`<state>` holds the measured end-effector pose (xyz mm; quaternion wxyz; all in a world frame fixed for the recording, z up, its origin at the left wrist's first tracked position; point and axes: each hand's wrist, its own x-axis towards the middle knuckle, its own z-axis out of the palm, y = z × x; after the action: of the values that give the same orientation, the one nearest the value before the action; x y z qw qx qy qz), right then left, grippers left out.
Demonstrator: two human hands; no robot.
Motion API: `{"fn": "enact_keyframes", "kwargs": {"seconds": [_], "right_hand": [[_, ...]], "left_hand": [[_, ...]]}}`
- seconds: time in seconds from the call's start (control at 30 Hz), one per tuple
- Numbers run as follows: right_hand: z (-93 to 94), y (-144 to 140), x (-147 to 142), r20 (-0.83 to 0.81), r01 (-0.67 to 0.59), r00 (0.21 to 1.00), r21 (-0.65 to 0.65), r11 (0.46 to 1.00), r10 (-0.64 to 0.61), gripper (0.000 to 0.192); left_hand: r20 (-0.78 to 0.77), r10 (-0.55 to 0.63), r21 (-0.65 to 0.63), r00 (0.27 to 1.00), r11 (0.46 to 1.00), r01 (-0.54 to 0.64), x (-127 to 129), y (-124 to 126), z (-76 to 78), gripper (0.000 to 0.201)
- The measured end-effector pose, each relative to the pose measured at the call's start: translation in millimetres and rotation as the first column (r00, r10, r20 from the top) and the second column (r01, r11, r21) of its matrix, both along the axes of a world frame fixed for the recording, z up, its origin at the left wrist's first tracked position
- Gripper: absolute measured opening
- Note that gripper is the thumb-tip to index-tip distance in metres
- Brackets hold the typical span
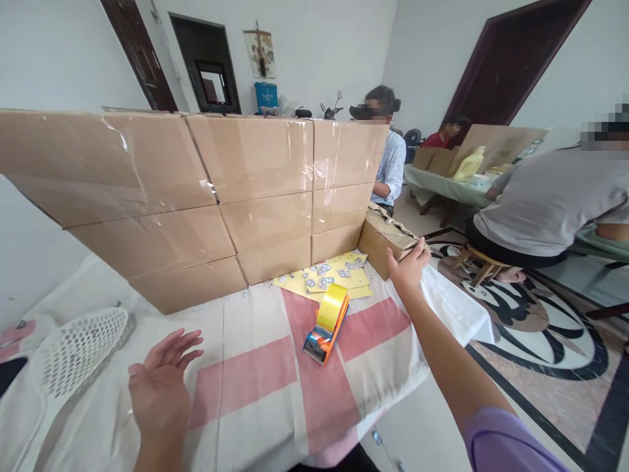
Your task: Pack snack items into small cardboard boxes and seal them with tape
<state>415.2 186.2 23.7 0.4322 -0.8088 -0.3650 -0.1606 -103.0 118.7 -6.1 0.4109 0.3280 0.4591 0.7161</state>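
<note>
My right hand [410, 265] grips the near end of a small cardboard box [381, 246] with a torn top edge, at the table's right side. My left hand [164, 377] hangs over the cloth with nothing in it, palm up and fingers apart. Between the hands lies an orange tape dispenser [327, 324] with a roll of yellow tape. Behind it, a yellow printed paper [339, 274] rests flat against the foot of the cardboard wall [265, 157].
A white perforated racket-like scoop [81, 351] lies at the left. The tablecloth [260, 328] is white and pink. A person [393, 160] sits behind the cardboard. Another [545, 196] sits on a stool [484, 262] at right, near a second table [442, 187].
</note>
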Motion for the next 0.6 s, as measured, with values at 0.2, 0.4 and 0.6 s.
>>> {"fn": "enact_keyframes", "kwargs": {"seconds": [0.2, 0.4, 0.6], "right_hand": [[-2.0, -13.0, -1.3, -0.066, -0.135, 0.991, -0.354, 0.925, 0.119, 0.113], [-50.8, -115.1, -18.3, -0.024, -0.237, 0.953, -0.681, 0.693, 0.302, 0.062], [-79.2, -156.1, -38.3, 0.189, -0.121, 0.932, -0.640, 0.758, 0.308, 0.072]], "left_hand": [[0.047, 0.029, 0.053, 0.998, 0.998, -0.032, -1.3, -8.4, 7.6, 0.058], [0.119, 0.092, 0.082, 0.989, 0.991, -0.102, -25.3, -6.7, 24.0, 0.029], [-0.455, 0.244, 0.038, 0.857, 0.966, -0.254, -99.3, 86.9, 77.0, 0.036]]}}
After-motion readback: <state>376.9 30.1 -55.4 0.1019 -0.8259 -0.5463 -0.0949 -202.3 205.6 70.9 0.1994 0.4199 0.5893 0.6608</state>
